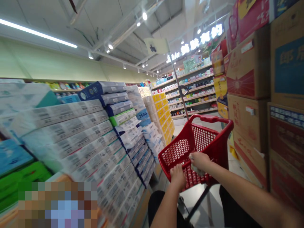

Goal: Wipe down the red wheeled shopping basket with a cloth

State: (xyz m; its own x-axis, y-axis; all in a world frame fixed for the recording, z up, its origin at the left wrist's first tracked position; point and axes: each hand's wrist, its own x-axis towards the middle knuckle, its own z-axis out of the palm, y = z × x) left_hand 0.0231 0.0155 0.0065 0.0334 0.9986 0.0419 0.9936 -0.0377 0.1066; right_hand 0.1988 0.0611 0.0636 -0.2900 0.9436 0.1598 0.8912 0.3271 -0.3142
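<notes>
In the head view a red plastic shopping cart (163, 155) with grid-like perforated walls stands in front of my knees. My left hand (178, 178) is closed over the cart's near rim, its fingers curled to the inner side. Close by on the right, my right hand (199, 161) is closed on a crumpled pale cloth (199, 171). The cloth hangs against the near wall of the basket. A metal pole (178, 82) rises behind the cart and carries a pale flag (156, 46).
Tall stacks of wrapped paper packs (80, 126) line the left side, with yellow-and-white cartons (163, 110) beyond. Cardboard boxes (248, 117) are piled close on the right. Stocked shelves (194, 90) stand at the back. A blurred-out patch (58, 205) covers the lower left.
</notes>
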